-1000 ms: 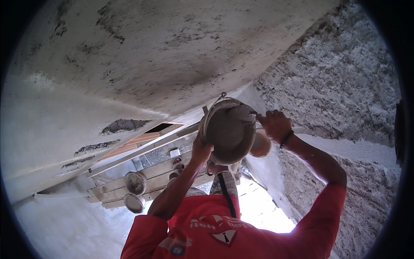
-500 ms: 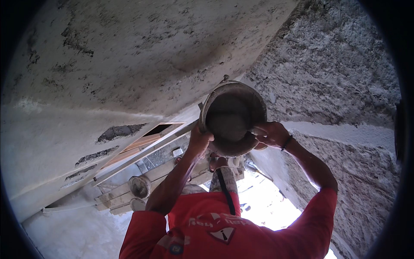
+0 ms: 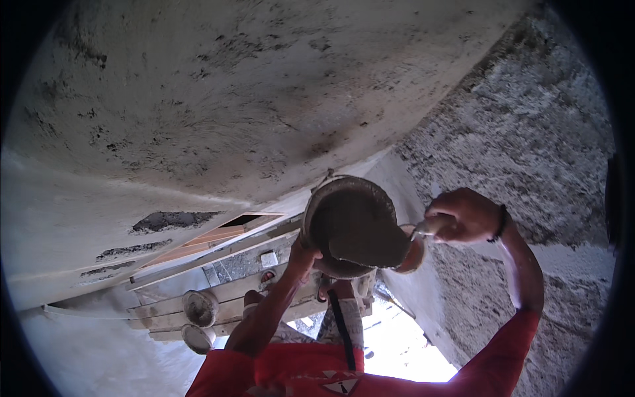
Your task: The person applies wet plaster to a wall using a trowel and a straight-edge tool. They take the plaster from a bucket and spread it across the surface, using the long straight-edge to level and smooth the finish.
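Observation:
My left hand [image 3: 303, 259] grips the left side of a dull grey bucket [image 3: 330, 216] with dark wet mortar inside, held up in front of me. My right hand [image 3: 462, 215] is closed round the handle of a trowel [image 3: 426, 228], whose blade carries a dark load of mortar [image 3: 370, 246] over the bucket's lower right part. Behind that bucket, partly hidden, is an orange-rimmed round container [image 3: 413, 255]. My legs and sandalled feet show below, on wooden planks.
Two round buckets [image 3: 198, 308] sit at the left on the plank platform [image 3: 165, 307]. Sloping plastered surface [image 3: 231, 86] fills the upper left, with rough wall [image 3: 503, 145] at the right. Wooden boards [image 3: 198, 245] edge an opening at centre left. Bright light shows below the platform.
My right hand has risen to the right from inside the bucket, drawing the trowel with mortar up to its rim. The bucket has moved lower in view since half a second ago.

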Motion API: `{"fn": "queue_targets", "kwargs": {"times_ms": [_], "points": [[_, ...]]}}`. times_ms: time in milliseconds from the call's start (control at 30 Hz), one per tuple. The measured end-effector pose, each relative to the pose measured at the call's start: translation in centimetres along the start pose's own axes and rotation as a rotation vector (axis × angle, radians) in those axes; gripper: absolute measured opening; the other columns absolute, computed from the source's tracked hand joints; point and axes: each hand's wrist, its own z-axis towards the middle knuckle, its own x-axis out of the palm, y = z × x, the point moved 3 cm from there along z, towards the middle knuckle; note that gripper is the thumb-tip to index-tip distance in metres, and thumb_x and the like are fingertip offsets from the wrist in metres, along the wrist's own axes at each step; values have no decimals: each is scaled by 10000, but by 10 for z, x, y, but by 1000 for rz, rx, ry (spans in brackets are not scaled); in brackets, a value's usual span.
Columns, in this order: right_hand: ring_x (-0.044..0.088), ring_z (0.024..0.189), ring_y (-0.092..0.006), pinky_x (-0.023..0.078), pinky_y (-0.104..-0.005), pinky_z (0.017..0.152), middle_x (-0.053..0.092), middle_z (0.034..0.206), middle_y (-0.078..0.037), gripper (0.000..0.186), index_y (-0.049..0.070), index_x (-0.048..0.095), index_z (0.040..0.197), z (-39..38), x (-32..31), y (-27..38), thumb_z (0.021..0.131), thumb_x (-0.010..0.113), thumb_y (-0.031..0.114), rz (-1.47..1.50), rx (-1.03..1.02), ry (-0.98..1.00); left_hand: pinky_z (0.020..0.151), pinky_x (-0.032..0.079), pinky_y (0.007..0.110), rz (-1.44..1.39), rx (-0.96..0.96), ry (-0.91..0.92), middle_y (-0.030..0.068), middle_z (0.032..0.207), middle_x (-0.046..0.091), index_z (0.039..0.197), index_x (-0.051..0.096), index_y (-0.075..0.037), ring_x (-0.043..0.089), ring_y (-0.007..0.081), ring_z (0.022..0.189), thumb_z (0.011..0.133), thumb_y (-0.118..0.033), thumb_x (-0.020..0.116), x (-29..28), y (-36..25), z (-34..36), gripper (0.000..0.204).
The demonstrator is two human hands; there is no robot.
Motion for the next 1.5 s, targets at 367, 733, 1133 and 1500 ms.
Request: {"fn": "queue_targets", "kwargs": {"times_ms": [367,733,1133,1500], "points": [[628,623,-167,524,-277,503,661,823,-105,258,53,592,1059,20,-78,-8,866,629,219,-257,-48,-403,761,496,321,-135,-20,-68,80,955,611,1179,524,3,596,204,840,554,72,562,-25,39,16,630],[575,653,-244,474,-394,550,544,753,-70,226,173,591,1042,24,115,-42,820,555,194,-899,291,-291,794,486,319,160,59,60,136,1088,606,1365,417,-55,598,222,935,607,56,524,36,-56,-8,774],[648,764,-302,534,-419,680,647,861,-134,396,188,597,1153,-15,175,-64,769,610,285,-86,322,-302,548,451,303,274,201,173,83,802,587,1326,451,-37,550,162,636,612,41,556,68,-91,-12,726],[640,730,-303,531,-389,690,621,831,-118,405,90,601,1058,-45,42,-9,679,715,176,-61,191,-301,699,490,323,158,-62,33,92,950,597,1188,527,-11,580,201,827,574,78,537,51,-82,-14,620]]}}
